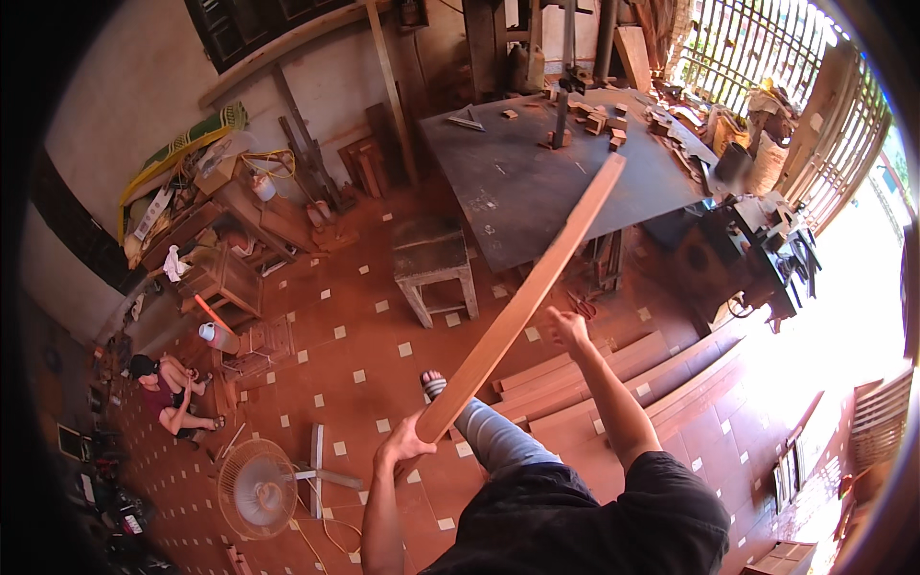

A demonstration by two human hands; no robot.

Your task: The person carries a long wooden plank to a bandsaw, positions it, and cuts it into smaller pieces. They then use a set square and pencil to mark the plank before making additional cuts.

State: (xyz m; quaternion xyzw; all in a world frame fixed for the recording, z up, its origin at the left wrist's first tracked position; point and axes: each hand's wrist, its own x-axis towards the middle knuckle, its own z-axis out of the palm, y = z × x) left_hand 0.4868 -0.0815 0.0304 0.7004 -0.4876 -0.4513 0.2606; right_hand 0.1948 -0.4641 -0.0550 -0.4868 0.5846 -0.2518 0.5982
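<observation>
A long reddish wooden plank [522,297] slants from the lower middle up toward the dark worktable [517,192]. My left hand [404,448] grips the plank's near end. My right hand [567,328] is raised beside the plank's middle, fingers apart, holding nothing and just off the wood. My leg in jeans and a sandalled foot [433,384] show below the plank.
More planks [594,374] lie stacked on the tiled floor at right. A small wooden stool [431,264] stands left of the worktable, which carries wood blocks and a band saw. A floor fan [257,489] stands lower left. A person [168,388] sits on the floor far left.
</observation>
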